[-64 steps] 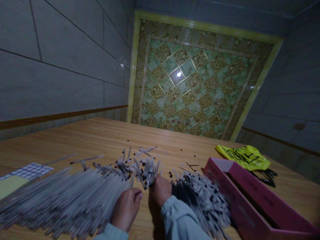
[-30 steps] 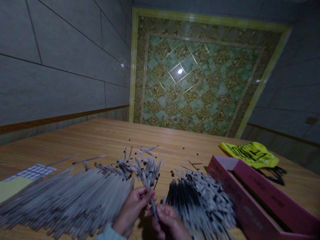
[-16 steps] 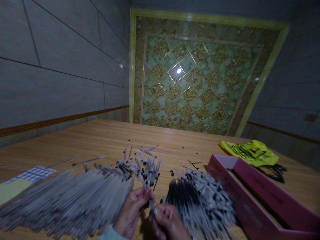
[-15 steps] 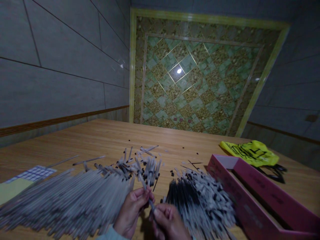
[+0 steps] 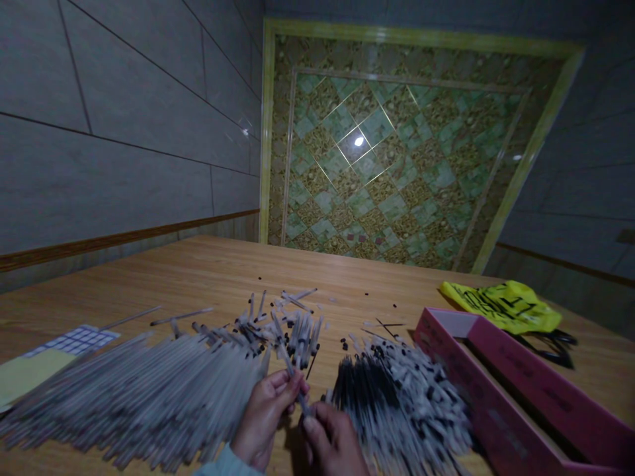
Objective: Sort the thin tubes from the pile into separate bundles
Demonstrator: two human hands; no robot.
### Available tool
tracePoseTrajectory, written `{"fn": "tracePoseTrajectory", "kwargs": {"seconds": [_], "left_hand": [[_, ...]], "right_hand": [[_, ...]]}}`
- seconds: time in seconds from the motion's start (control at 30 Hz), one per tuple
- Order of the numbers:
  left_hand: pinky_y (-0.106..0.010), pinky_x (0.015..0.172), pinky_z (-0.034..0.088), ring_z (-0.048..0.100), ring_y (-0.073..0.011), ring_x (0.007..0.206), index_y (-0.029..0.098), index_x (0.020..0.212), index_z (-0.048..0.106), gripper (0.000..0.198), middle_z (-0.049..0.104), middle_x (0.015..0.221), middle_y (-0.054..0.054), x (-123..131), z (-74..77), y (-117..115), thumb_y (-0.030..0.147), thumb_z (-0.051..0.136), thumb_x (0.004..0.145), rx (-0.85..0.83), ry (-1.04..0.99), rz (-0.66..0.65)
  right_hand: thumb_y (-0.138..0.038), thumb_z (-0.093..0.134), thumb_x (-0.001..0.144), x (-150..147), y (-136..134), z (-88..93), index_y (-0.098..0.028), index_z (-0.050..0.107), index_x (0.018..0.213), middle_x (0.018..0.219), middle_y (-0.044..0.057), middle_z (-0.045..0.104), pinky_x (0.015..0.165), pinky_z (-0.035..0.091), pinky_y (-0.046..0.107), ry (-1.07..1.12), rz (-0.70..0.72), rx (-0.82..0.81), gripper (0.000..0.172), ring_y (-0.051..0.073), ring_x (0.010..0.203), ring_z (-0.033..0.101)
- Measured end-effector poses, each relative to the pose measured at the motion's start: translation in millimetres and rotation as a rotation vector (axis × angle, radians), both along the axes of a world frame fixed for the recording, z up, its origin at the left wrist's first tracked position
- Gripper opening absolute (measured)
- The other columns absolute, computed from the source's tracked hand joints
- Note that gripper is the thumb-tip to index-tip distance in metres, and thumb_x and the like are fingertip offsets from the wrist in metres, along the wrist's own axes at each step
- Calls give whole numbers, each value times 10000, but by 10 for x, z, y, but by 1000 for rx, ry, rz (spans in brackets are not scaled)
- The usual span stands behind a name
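In front of me, my left hand (image 5: 270, 408) pinches the middle of a slim translucent pen (image 5: 288, 360), which slants up and to the left. My right hand (image 5: 333, 436) closes its thumb and fingers round the lower end of that pen. To the left lies a wide pile of clear plastic tubes (image 5: 143, 390). Right of my hands is a bundle of black-tipped refills (image 5: 367, 383), touching a heap of pale caps with dark ends (image 5: 426, 383). Just beyond my fingers are short clear caps (image 5: 301, 330), scattered loosely.
A long, open pink box (image 5: 466, 370) stands at the right. Behind it lie a yellow bag (image 5: 501, 304) with black print and dark-framed glasses (image 5: 550, 347). A checked paper and a yellowish sheet (image 5: 34, 373) lie at far left on the wooden table (image 5: 213, 264).
My right hand has shifted slightly on the lower end of the pen. My left hand keeps its pinch. The whole view has moved a little to the right.
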State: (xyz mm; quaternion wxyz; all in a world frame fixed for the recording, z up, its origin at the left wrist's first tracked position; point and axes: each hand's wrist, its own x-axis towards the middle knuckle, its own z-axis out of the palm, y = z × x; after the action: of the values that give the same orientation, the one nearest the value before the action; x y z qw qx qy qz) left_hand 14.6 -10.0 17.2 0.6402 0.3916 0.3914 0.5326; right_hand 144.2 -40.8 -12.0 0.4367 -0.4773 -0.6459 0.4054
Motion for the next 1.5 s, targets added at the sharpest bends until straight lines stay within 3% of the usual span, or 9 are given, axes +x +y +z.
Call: {"fn": "tracePoseTrajectory", "kwargs": {"seconds": [0.1, 0.17, 0.33, 0.43, 0.5, 0.73, 0.93, 1.23, 1.5], "left_hand": [[-168, 423, 247, 461, -69, 516, 133, 841, 660, 333, 626, 660, -27, -16, 35, -30, 364, 749, 617, 2, -103, -63], [-169, 412, 233, 433, -60, 481, 119, 784, 659, 337, 618, 620, -25, -8, 47, -44, 364, 771, 581, -7, -95, -43], [-189, 448, 313, 544, -130, 568, 114, 730, 668, 426, 639, 597, -46, 53, 22, -33, 432, 798, 477, -55, -1, 75], [-199, 462, 332, 565, -150, 612, 120, 737, 665, 442, 646, 610, -47, 65, 33, -30, 457, 788, 480, -43, 14, 127], [-201, 474, 336, 544, -134, 607, 124, 741, 661, 402, 644, 628, -39, 47, 60, -36, 445, 774, 525, -11, 2, 136], [-191, 524, 357, 536, -106, 620, 162, 741, 614, 280, 592, 622, 6, -33, 122, -87, 351, 768, 603, 54, -270, -78], [-131, 407, 266, 522, -79, 587, 157, 728, 605, 316, 558, 584, 20, -49, 131, -69, 299, 815, 539, -14, -405, -114], [-125, 415, 303, 520, -70, 567, 155, 732, 607, 319, 546, 576, 26, -84, 130, -79, 278, 822, 531, -24, -453, -126], [-135, 392, 257, 545, -80, 532, 139, 750, 629, 319, 585, 588, 1, -50, 139, -86, 301, 811, 544, -42, -294, -117]], "right_hand": [[-690, 503, 672, 55, 31, 27, -163, 536, 687, 429, -72, 379, 353, 181, 195, 370, 311, -281, 528, 52, 320, 244], [-711, 532, 623, 82, 37, 59, -151, 556, 689, 418, -64, 407, 333, 171, 191, 421, 351, -327, 565, 44, 293, 239], [-547, 468, 775, 66, -26, 92, -165, 564, 542, 477, 47, 536, 437, 327, 245, -63, -45, 2, 457, 152, 443, 495], [-373, 427, 828, 30, -92, 104, -180, 648, 703, 659, 116, 643, 587, 386, 309, -422, -267, 304, 319, 246, 661, 593], [-377, 411, 841, 10, -114, 123, -185, 660, 784, 722, 129, 658, 617, 394, 324, -399, -299, 353, 319, 262, 713, 601], [-720, 399, 727, -37, -20, 23, -159, 578, 623, 397, -40, 399, 341, 247, 194, 659, 248, -440, 599, 67, 301, 305], [-681, 636, 575, -47, -25, -98, -171, 538, 504, 394, -52, 378, 388, 228, 189, 716, 601, -374, 524, 56, 349, 306], [-624, 640, 631, -111, -47, -47, -153, 587, 547, 497, -25, 473, 446, 295, 176, 1038, 330, -521, 481, 62, 425, 379], [-681, 568, 620, -30, -61, 49, -150, 531, 417, 314, -44, 371, 329, 112, 191, 619, 382, -385, 569, 44, 282, 251]]}}
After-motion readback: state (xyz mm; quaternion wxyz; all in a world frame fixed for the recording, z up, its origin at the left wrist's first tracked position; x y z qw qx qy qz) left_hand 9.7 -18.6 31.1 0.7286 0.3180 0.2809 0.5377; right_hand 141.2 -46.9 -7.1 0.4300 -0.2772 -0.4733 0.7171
